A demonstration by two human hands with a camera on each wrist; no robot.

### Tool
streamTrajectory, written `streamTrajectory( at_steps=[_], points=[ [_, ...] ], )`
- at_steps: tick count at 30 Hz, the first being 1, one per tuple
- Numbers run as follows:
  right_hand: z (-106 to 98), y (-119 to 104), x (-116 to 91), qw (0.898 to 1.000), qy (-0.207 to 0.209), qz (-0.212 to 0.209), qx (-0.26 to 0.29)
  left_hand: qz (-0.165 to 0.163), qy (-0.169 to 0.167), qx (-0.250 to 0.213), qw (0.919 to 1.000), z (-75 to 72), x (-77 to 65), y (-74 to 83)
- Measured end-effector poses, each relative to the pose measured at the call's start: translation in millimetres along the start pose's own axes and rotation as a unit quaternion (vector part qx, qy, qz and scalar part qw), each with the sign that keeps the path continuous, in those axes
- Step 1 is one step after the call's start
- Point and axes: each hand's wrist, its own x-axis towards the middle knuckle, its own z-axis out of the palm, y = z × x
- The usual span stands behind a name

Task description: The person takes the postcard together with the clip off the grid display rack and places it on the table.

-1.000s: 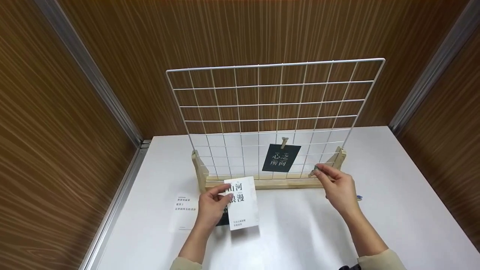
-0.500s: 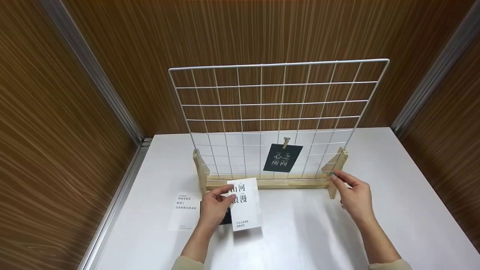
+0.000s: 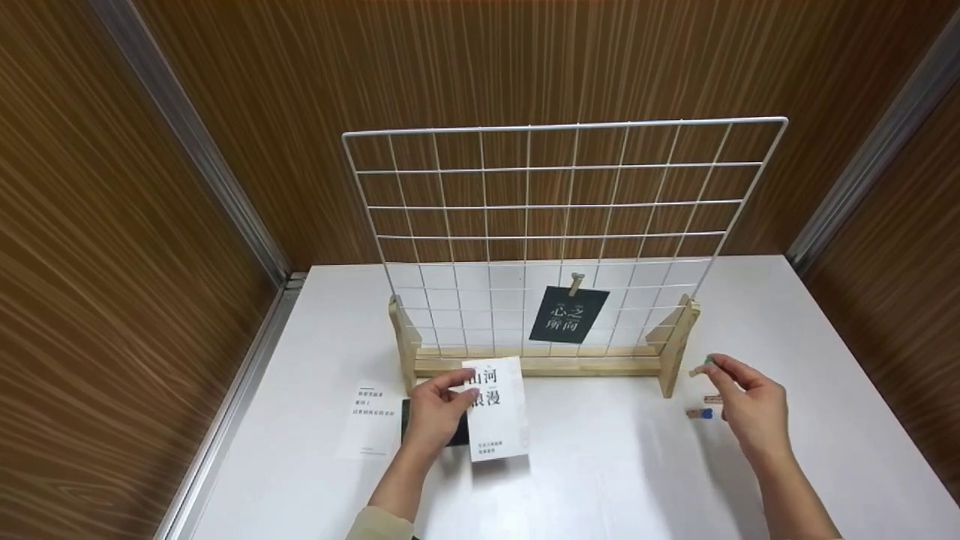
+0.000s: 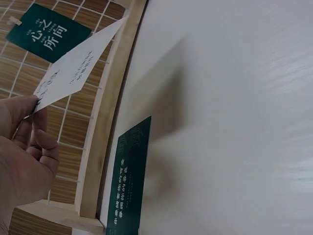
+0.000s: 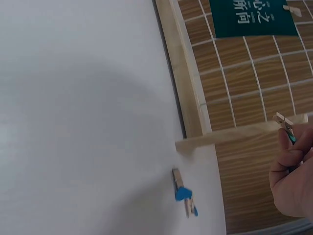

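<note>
My left hand (image 3: 435, 411) pinches a white postcard (image 3: 501, 424) with dark printed characters by its left edge, raised above the table. Between thumb and fingertips of my right hand (image 3: 757, 409) is a small wooden clothespin (image 5: 282, 120) with a green decoration, off the right end of the stand. Two more clothespins lie on the table beside that hand, one of them with a blue decoration (image 3: 700, 413). A dark green card (image 3: 568, 315) hangs on the white wire grid (image 3: 529, 204), held by a wooden clothespin (image 3: 576, 283).
A wooden stand (image 3: 592, 366) supports the grid at the middle of the white table (image 3: 585, 465). Partly behind my left hand lies another dark green card (image 4: 129, 181). A white card (image 3: 371, 424) with small print lies further left. Wood-patterned panels (image 3: 187, 225) surround the table.
My right hand has moved right with the clothespin, away from the grid's lower right part to beyond the stand's end. My left hand keeps its pinch on the postcard, nearly in place.
</note>
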Motion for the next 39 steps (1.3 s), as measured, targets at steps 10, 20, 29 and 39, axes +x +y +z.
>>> streamTrajectory(
  at_steps=[10, 20, 29, 39],
  points=[
    [-22, 28, 7, 0.997, 0.031, 0.069, 0.026, -0.010, -0.013, -0.018, 0.9997, 1.9, 0.7, -3.3],
    [-38, 51, 11, 0.991, 0.040, 0.125, 0.026, -0.023, -0.019, -0.006, 0.9995, 8.2, 2.6, -4.8],
    [-44, 64, 13, 0.989, 0.042, 0.139, 0.036, -0.023, -0.029, -0.014, 0.9992, 12.2, 3.5, -8.3],
    [-48, 86, 14, 0.988, 0.027, 0.150, 0.009, -0.031, -0.024, 0.001, 0.9992, 15.6, 0.5, -14.2]
  ],
)
